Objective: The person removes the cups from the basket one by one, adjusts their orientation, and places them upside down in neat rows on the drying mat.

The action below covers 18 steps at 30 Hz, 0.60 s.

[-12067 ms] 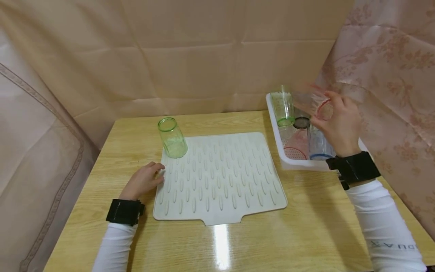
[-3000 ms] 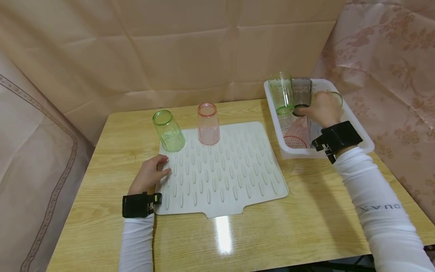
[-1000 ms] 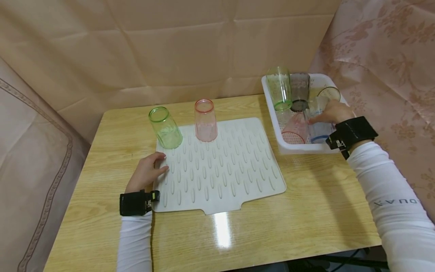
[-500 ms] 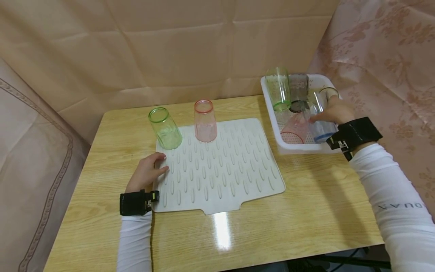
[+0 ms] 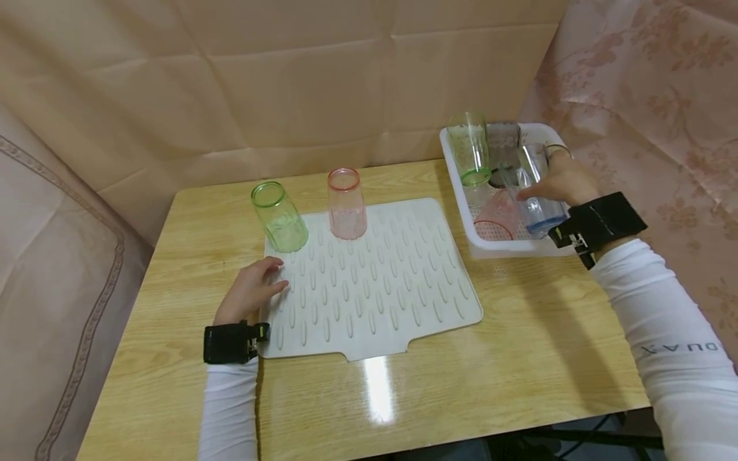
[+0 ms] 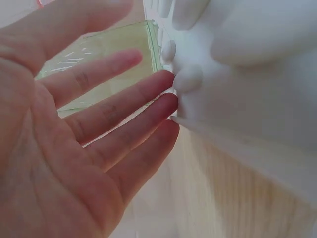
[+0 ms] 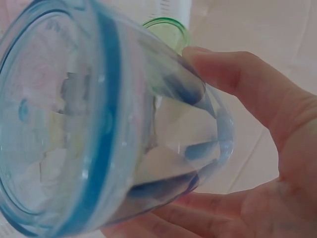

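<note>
- The right hand (image 5: 562, 182) gripped a clear plastic tumbler with a blue rim (image 5: 536, 192), fingers and thumb curled round its body, holding it tilted over the white plastic basket (image 5: 461, 192) at the table's far right.
- In the right wrist view, the blue-rimmed tumbler (image 7: 99, 124) filled the frame, its mouth towards the camera.
- Inside the basket stood a green-rimmed clear tumbler (image 5: 469, 150) and a smoky grey tumbler (image 5: 503, 144), with a red-rimmed clear tumbler (image 5: 498, 214) lying on its side.
- The left hand (image 5: 254, 294) lay flat, fingers relaxed and straight, on the near left edge of the white ribbed rubber drying mat (image 5: 375, 282).
- On the mat's far edge stood an upside-down green tumbler (image 5: 279, 218) and a pink tumbler (image 5: 347, 205).
- All rested on a light wooden table (image 5: 519, 358).
</note>
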Tool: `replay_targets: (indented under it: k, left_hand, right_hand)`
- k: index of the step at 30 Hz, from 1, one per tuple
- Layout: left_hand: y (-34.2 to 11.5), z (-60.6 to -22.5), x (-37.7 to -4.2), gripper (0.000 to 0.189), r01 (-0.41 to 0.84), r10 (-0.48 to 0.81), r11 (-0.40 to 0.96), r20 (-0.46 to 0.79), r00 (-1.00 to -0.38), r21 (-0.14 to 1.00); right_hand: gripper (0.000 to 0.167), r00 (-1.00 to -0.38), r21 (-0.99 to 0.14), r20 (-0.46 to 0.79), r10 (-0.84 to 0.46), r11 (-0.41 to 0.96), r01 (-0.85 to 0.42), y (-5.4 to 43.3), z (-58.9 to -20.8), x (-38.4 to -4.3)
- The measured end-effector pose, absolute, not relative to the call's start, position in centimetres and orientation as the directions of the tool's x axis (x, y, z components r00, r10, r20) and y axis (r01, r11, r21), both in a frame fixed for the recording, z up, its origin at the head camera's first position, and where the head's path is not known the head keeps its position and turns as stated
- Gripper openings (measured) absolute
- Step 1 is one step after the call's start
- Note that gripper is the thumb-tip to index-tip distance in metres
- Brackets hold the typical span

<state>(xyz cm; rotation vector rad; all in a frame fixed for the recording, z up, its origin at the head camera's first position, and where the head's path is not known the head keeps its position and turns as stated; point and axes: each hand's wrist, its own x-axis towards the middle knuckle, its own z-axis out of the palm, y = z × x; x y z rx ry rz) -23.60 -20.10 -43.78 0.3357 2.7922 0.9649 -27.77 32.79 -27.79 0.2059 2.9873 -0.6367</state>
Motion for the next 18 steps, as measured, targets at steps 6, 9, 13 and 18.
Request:
replay_targets:
  k: [6,9,13,18]
  left_hand:
    - [-19.7,-43.3,-23.6,0.042,0.184,0.291,0.743,-0.062,-0.955,0.643]
    - [-19.3,-43.0,-23.7,0.041,0.215,0.321,0.720,-0.043,-0.946,0.660]
    - [-18.7,-42.8,-23.8,0.039,0.246,0.358,0.696,-0.029,-0.933,0.674]
    - [-18.0,-42.7,-24.1,0.039,0.282,0.382,0.697,-0.010,-0.924,0.659]
  right_hand:
    - [0.097,-0.989,-0.410,-0.105,0.100,0.902,0.134,32.5,-27.3,-27.9]
    - [0.099,-0.990,-0.418,-0.110,0.091,0.899,0.129,32.3,-27.0,-27.9]
    - [0.094,-0.990,-0.437,-0.118,0.076,0.891,0.120,32.0,-26.9,-28.0]
    - [0.087,-0.994,-0.403,-0.106,0.038,0.912,0.078,31.2,-26.5,-28.2]
